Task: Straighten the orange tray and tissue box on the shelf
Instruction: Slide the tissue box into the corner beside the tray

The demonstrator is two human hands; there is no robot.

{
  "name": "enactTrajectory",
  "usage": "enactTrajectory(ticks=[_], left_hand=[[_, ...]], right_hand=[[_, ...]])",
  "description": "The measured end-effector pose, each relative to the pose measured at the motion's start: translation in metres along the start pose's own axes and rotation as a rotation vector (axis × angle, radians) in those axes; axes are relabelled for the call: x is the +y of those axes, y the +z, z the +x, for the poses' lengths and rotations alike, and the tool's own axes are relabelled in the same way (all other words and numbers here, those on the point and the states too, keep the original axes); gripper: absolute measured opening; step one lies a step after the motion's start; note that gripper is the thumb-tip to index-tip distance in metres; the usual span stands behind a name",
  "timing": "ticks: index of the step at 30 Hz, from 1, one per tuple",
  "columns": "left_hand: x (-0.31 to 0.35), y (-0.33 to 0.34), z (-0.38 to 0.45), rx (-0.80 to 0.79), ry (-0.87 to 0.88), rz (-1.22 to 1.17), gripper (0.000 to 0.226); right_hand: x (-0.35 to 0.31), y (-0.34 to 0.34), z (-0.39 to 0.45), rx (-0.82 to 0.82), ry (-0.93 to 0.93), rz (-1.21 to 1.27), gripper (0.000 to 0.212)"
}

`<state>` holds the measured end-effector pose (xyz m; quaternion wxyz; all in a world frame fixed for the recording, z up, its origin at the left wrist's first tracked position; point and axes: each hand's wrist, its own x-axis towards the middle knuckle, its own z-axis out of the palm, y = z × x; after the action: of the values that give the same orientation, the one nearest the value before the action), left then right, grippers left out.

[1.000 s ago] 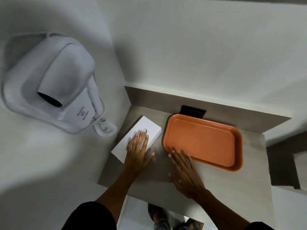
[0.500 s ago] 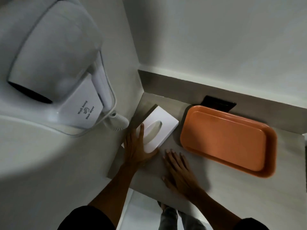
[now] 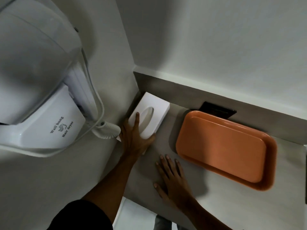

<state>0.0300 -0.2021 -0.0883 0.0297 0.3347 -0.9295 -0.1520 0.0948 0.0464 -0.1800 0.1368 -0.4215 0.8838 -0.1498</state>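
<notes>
The shelf (image 3: 191, 205) is a flat, matte grey-beige slab with a faint stone-like grain, set into a corner of smooth white walls and backed by a low grey upstand. The tissue box (image 3: 154, 112) is a plain white rectangular carton with crisp edges and an oval dispensing slot in its top face; it lies in the shelf's left rear corner, its long side running close along the left wall and its far end near the upstand. The orange tray (image 3: 224, 150) is smooth, slightly glossy plastic, a shallow rectangle with rounded corners and a raised rim, lying to the right of the box with bare shelf between them, its far long edge near the upstand and a dark rectangular wall plate (image 3: 217, 110). On the left wall hangs a glossy white moulded-plastic wall-hung hair dryer (image 3: 41, 90), with a ribbed cord collar at its lower end. The left hand (image 3: 135, 138) is spread over the near end of the tissue box, forefinger laid along the top beside the slot and thumb pressed against the right side. The right hand (image 3: 172, 178) lies flat on the shelf, fingers loosely spread, holding nothing, just short of the tray's near left corner.
</notes>
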Motion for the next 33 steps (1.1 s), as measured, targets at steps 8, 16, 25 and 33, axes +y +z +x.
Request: enactTrajectory(ticks=[8, 16, 25, 33], left_hand=[[0.019, 0.019, 0.021, 0.075, -0.126, -0.001, 0.117], [0.017, 0.021, 0.023, 0.061, -0.105, 0.040, 0.120], [-0.003, 0.017, 0.009, 0.070, 0.184, -0.049, 0.098], [-0.026, 0.028, -0.040, 0.053, 0.190, -0.048, 0.107]], right_hand=[[0.001, 0.003, 0.002, 0.044, 0.008, -0.002, 0.080], [0.002, 0.008, 0.001, 0.038, 0.000, 0.010, 0.081], [-0.015, -0.049, 0.035, 0.232, -0.009, 0.402, 0.074], [0.009, -0.106, 0.158, 0.196, 0.102, 0.385, 0.072]])
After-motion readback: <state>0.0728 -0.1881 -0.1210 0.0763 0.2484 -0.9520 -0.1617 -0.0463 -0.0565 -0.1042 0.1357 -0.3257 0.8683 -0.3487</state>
